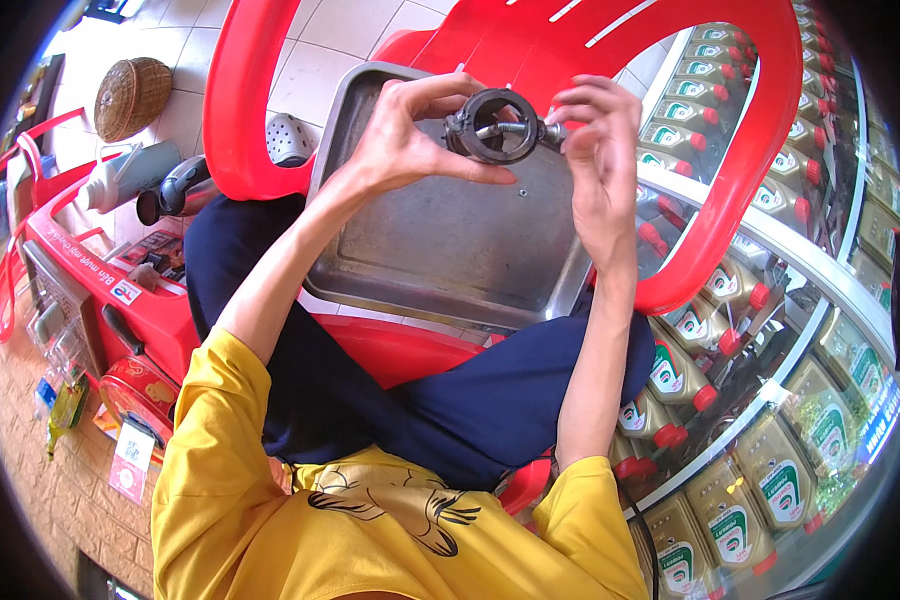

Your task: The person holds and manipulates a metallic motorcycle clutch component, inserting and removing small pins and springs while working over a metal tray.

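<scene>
My left hand (407, 135) grips a dark metal ring-shaped clamp part (492, 126), thumb and fingers wrapped around its left side. My right hand (595, 150) pinches a short metal bolt or pin sticking out of the ring's right side. Both hands hold the part up above a dented grey metal tray (450, 250) that rests on a red plastic chair (530, 40) in front of my knees. A small dark speck, maybe a screw, lies on the tray just under the part.
A glass display case with rows of gold oil bottles with red caps (730, 300) curves along the right. A red cabinet (100, 300) with clutter stands at left, a woven basket (132, 95) on the tiled floor behind it.
</scene>
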`<state>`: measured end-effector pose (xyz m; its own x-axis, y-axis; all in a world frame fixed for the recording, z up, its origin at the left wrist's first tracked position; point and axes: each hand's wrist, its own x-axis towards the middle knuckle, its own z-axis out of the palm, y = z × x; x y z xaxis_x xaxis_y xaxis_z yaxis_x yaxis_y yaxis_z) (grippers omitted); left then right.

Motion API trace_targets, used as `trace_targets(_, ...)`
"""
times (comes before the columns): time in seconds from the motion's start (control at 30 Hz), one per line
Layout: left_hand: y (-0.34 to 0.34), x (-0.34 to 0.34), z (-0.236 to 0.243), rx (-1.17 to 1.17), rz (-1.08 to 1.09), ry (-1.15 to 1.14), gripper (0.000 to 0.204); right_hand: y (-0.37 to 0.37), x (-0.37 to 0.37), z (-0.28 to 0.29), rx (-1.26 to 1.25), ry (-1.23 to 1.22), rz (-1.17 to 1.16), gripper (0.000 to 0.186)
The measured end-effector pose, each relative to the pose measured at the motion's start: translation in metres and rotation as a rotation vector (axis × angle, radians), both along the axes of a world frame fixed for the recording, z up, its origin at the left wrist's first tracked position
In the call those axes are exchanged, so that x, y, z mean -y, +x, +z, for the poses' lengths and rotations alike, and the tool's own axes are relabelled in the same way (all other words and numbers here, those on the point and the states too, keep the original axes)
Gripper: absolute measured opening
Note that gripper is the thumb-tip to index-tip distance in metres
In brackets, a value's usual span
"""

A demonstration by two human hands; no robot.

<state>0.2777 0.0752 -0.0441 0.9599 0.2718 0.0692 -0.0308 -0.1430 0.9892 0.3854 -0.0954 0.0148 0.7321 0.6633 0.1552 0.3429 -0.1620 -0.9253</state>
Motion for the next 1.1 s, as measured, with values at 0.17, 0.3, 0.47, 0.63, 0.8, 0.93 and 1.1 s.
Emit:
trace_targets(0.17,0.0,-0.001,0.004,-0.014,-0.003,-0.016,0.054,0.004,0.006,0.0,0.056,-0.099,0.08,0.026)
trace_targets(0.3,0.001,0.0,0.003,-0.021,0.002,-0.062,0.054,0.005,0.006,-0.001,-0.048,0.042,0.035,0.024)
trace_targets(0.47,0.0,0.002,-0.001,-0.038,-0.025,0.008,0.057,0.008,0.01,-0.006,0.037,-0.112,0.076,0.028)
trace_targets(0.63,0.001,0.002,-0.005,-0.006,-0.004,0.028,0.058,0.008,0.006,0.007,-0.101,0.032,-0.024,0.027)
trace_targets(0.8,0.001,0.003,-0.003,-0.031,-0.031,-0.008,0.055,0.01,0.012,-0.001,0.031,-0.154,0.04,0.03)
trace_targets(0.93,0.0,0.002,-0.004,-0.001,-0.005,-0.004,0.054,0.01,0.009,0.006,0.097,-0.043,0.022,0.021)
trace_targets(1.1,0.0,0.002,-0.006,-0.014,-0.012,0.001,0.054,0.011,0.011,0.002,0.077,-0.128,0.062,0.022)
